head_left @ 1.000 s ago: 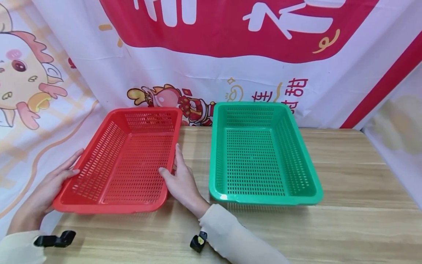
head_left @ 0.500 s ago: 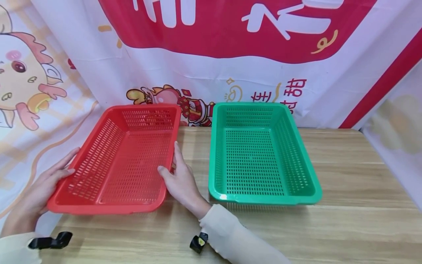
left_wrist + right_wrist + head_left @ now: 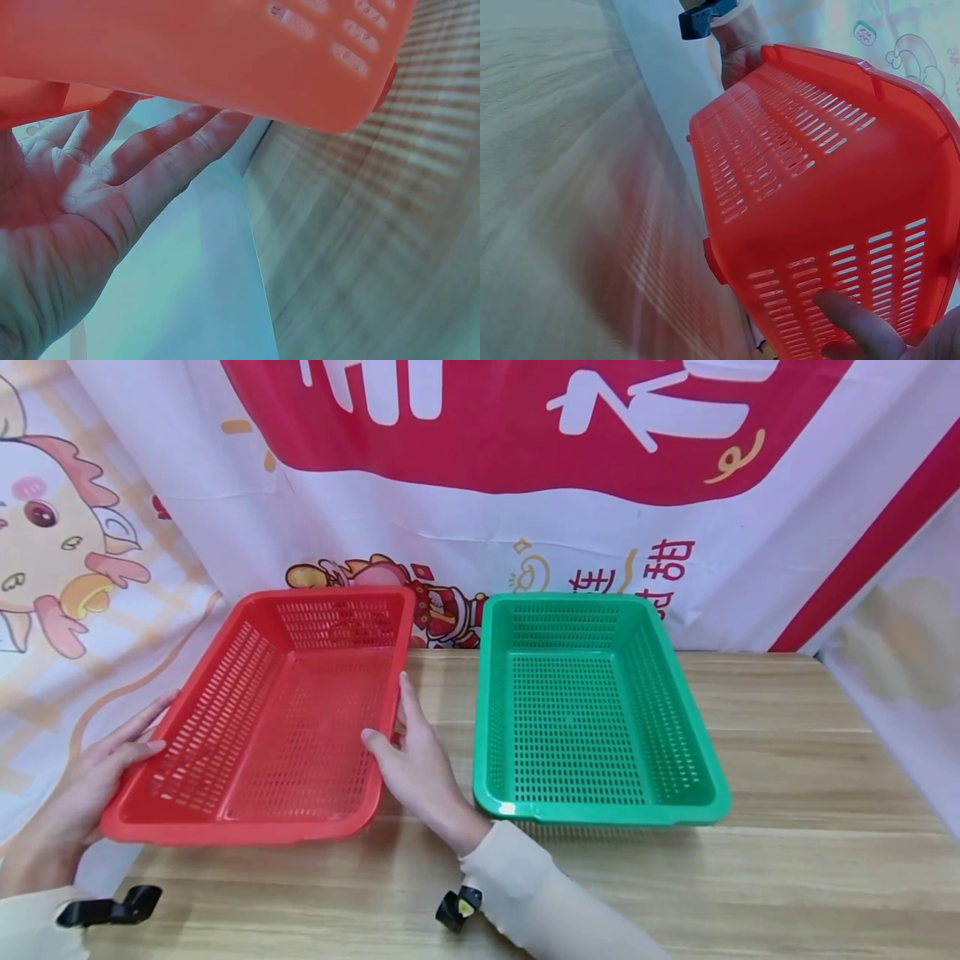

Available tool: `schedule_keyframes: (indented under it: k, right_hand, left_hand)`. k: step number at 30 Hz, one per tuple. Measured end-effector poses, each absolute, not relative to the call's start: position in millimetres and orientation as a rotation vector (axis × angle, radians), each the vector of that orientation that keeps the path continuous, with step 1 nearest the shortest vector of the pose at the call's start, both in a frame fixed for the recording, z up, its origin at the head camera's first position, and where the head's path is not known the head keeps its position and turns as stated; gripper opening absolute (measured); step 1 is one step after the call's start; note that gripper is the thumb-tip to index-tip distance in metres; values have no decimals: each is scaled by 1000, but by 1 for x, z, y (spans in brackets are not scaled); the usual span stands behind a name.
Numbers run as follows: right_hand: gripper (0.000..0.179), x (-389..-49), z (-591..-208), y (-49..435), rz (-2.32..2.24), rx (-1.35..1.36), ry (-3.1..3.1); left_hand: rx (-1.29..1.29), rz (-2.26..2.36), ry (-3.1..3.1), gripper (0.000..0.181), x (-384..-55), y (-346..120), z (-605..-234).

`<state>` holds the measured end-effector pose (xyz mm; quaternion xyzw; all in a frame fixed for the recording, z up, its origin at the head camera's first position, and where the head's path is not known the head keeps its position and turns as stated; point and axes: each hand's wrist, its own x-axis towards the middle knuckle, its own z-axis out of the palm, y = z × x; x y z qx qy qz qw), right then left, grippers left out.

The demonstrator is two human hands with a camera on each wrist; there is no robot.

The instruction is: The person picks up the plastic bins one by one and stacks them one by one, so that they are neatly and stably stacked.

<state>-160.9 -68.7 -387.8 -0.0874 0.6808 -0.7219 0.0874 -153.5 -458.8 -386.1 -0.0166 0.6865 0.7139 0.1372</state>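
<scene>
A red plastic basket point(image 3: 315, 718) with slotted walls is held just above the table at the left; in the right wrist view a gap shows between the basket point(image 3: 802, 195) and the wood. My left hand point(image 3: 75, 797) grips its left rim, thumb on top. In the left wrist view the fingers of this hand point(image 3: 97, 195) reach under the rim. On the right side, my right hand point(image 3: 420, 768) holds the rim with the thumb over the edge, its fingers against the outer wall. A green basket point(image 3: 577, 727) of similar shape sits on the table, apart from both hands.
The wood-grain table point(image 3: 810, 760) extends to the right of the green basket. A printed cloth point(image 3: 465, 518) hangs behind the table, close to the far rims of both baskets. More cloth point(image 3: 97, 652) hangs along the left side, near my left hand.
The red basket has shifted slightly left and its far rim has come up in the view. Both hands have kept their hold. The green basket has stayed in place.
</scene>
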Motion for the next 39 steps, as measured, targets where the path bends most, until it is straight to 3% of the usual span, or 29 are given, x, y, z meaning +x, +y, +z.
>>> schedule_keyframes:
  k: [13, 22, 39]
  right_hand:
    - [85, -163, -369, -56, -2203, -307, 2038]
    - [83, -166, -357, -45, -2217, -273, 2004]
    - [75, -168, -320, 4, -2195, -294, 2167]
  left_hand:
    - [106, 2118, 1948, 63, -155, -454, -367]
    - [62, 2097, 2002, 61, -153, -448, -357]
    - [50, 2018, 2215, 57, -150, -397, -315]
